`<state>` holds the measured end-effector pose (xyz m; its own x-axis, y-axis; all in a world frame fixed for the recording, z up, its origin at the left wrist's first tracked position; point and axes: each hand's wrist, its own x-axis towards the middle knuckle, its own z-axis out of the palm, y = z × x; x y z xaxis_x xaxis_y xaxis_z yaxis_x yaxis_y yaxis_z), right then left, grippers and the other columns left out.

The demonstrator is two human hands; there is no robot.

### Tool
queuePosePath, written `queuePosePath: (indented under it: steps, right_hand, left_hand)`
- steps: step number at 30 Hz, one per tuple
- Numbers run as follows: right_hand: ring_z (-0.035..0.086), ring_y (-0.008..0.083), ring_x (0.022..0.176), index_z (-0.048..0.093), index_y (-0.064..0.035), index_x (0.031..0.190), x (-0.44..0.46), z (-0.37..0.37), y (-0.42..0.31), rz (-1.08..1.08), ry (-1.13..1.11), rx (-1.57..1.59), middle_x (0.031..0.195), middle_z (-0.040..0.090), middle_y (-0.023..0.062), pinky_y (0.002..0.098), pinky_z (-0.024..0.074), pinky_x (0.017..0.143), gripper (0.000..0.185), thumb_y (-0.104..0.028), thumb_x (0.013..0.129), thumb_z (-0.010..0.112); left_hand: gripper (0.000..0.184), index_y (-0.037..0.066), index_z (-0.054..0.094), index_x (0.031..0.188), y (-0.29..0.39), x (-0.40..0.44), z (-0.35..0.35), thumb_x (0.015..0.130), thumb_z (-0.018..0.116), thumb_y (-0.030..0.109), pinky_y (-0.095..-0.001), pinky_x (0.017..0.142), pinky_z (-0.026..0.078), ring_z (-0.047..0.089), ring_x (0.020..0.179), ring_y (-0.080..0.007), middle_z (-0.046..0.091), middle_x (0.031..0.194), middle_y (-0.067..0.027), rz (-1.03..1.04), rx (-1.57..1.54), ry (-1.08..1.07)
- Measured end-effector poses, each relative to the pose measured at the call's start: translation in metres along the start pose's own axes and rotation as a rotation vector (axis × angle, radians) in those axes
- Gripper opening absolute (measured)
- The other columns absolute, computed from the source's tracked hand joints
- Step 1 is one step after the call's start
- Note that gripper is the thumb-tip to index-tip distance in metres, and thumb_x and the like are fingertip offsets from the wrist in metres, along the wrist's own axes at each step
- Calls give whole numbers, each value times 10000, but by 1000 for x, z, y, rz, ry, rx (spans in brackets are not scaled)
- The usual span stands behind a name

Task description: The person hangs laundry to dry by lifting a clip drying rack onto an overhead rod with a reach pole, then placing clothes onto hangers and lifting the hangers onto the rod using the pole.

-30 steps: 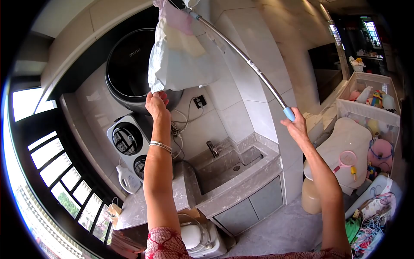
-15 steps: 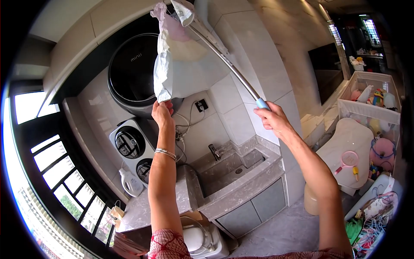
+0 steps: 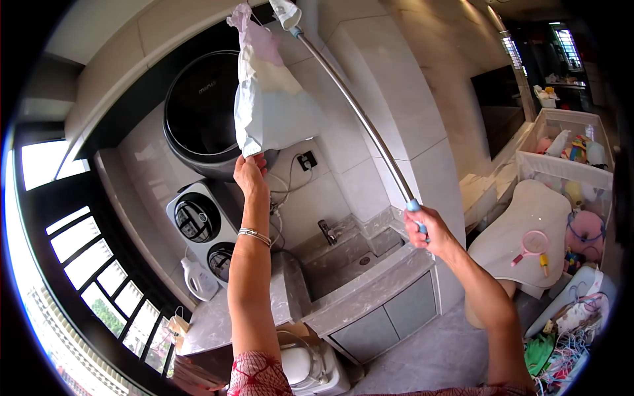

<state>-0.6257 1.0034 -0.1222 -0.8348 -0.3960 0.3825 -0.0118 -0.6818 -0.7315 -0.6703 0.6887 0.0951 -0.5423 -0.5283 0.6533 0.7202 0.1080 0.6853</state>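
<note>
- Light cloth [image 3: 281, 115], pinkish up top and pale below, hangs high in front of the round black appliance [image 3: 198, 112]; a thin wire or hook shows at its upper end.
- Left hand [image 3: 249, 173] has the cloth's bottom corner, fingers pinching the edge; likely held there to steady the hanging fabric and keep it from swinging.
- Right hand [image 3: 429, 231] has the long metal pole [image 3: 358, 112] by its blue grip [image 3: 414, 206], fingers curled round it. Held low, presumably so the far end reaches up high.
- White piece [image 3: 285, 13] at the pole's top end, near the cloth but apart from it; can't tell what it is.
- Pose: left arm almost straight, raised forward, bracelet [image 3: 254, 234] at the wrist. Right arm bent at the elbow, forearm slanting up and inward; pole leans up toward the left.
- Below the hands: sink [image 3: 310, 298] set into the stone tabletop [image 3: 267, 297], white jug [image 3: 198, 280] on it at the left, probably kept handy for washing.
- Off right: pink racket [image 3: 533, 243] on a cream low table [image 3: 528, 208], nothing touching the hands.
</note>
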Motion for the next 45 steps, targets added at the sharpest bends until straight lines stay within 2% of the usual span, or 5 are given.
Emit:
queuePosePath:
  steps: [6,14,22,32,45]
  right_hand:
    - [384,67,407,481,-90,788,-52,-43,49,47,-46,-517,517,440,-16,251,293,381,172,-170,759,631]
    - [516,218,478,562,-27,633,-195,-94,197,115,426,-912,508,517,85,376,395,450,293,-293,630,684]
    - [575,304,616,587,-97,782,-405,-106,257,505,815,-1216,677,599,112,391,432,533,292,-354,656,647]
    - [479,236,476,597,-29,669,-504,-13,248,147,1652,-1034,540,498,152,357,369,469,280,-289,731,682]
    - [423,64,480,635,0,707,-727,36,193,300,2178,-895,520,547,22,269,370,442,278,-267,785,640]
  left_hand:
    - [304,56,546,1043,-39,-10,-23,834,563,276,-253,662,455,559,732,-149,608,861,-70,31,-187,-398]
    - [671,107,367,1283,-159,-225,-21,823,362,595,-433,970,309,393,1182,-283,408,1290,-137,-1058,-411,-1268]
    - [242,24,496,1038,-152,-476,-24,902,463,221,-289,767,468,555,953,-216,581,996,-140,-1020,-215,-1431]
    - [286,30,519,1113,-113,-616,-7,832,543,74,-263,678,465,579,801,-155,612,961,-96,-521,-304,-2312]
    - [269,14,556,1050,-102,-736,-21,859,512,199,-251,652,453,586,785,-137,619,900,-76,-1136,267,-1969]
